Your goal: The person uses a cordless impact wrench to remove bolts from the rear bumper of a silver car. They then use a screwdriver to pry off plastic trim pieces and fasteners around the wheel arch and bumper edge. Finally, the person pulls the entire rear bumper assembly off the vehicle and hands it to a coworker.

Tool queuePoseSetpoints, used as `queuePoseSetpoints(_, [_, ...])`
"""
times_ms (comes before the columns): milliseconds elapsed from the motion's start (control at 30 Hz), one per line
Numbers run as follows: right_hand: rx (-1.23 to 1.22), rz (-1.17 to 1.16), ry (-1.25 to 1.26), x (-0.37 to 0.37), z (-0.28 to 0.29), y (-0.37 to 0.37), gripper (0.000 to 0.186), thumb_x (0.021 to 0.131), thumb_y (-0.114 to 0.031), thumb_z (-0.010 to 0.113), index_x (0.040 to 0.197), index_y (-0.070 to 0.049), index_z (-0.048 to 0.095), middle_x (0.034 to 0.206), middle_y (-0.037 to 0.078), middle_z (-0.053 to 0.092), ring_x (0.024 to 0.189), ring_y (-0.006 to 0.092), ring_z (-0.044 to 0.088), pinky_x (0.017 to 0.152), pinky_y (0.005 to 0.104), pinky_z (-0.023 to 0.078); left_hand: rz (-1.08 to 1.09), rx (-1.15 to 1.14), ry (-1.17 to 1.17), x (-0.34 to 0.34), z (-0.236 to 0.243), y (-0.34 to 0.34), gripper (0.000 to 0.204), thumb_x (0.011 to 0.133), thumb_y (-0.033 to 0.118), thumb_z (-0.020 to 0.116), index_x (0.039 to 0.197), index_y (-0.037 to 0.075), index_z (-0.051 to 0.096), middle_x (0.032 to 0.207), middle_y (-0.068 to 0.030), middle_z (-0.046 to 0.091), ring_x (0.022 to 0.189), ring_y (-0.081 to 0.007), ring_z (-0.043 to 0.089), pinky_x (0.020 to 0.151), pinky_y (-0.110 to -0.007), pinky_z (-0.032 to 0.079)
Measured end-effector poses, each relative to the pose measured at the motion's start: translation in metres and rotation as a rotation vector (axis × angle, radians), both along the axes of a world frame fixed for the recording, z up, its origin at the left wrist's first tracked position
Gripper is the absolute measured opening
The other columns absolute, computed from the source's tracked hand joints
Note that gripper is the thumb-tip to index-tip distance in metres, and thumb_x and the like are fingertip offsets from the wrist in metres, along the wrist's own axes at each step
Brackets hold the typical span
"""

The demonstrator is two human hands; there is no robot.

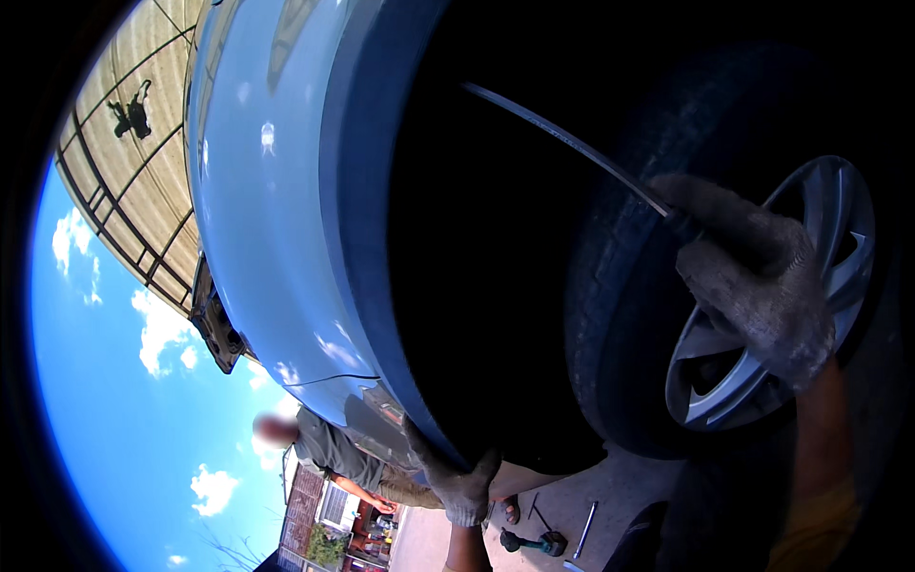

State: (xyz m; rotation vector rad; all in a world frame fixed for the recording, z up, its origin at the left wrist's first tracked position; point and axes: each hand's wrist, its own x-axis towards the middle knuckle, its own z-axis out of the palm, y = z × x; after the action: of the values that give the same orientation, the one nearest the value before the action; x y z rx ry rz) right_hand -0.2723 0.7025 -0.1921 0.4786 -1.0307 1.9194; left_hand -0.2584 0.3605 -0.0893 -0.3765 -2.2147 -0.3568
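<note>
A pale blue car fender (257,191) curves around a dark wheel well, with a tyre (620,315) and its silver spoked rim (729,405) on the right. My right hand (762,296), in a dirty grey work glove, is closed around the dark handle of a long screwdriver (572,143). Its thin metal shaft points up and left into the wheel well; shadow hides what lies around the tip. Low in the view, my gloved left hand (457,486) grips the lower wheel arch edge (424,424), fingers on the painted side and thumb apart on the inner side.
A green and black cordless power tool (534,542) and a metal bar (586,529) lie on the concrete ground (620,491). Beyond the car stands another person (343,458) in a grey shirt. A ribbed canopy (133,67) on a metal frame hangs overhead.
</note>
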Motion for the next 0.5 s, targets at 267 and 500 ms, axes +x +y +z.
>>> queuePoseSetpoints(267, [0.215,-0.752,0.054,-0.017,-0.012,-0.020,0.042,0.082,0.001,0.058,0.124,0.004,0.052,0.101,0.013,0.058,0.051,0.0030,0.049,0.038,0.0171,0.039,0.046,-0.028,0.017,0.001,0.000,0.005,0.121,0.048,0.040,0.077,0.148,0.008,0.016,0.141,-0.0211,0.034,0.128,-0.0394,0.035,0.106,-0.048,0.029])
queuePoseSetpoints(500, [-0.145,0.579,0.064,-0.002,-0.007,0.006,0.049,0.086,-0.010,0.057,0.132,0.001,0.045,0.064,0.002,0.051,0.038,0.0021,0.039,0.033,0.0164,0.031,0.082,-0.002,0.023,0.001,-0.002,0.005,0.119,0.050,0.038,0.076,0.148,0.009,0.016,0.141,-0.0207,0.034,0.128,-0.0394,0.036,0.107,-0.048,0.028])
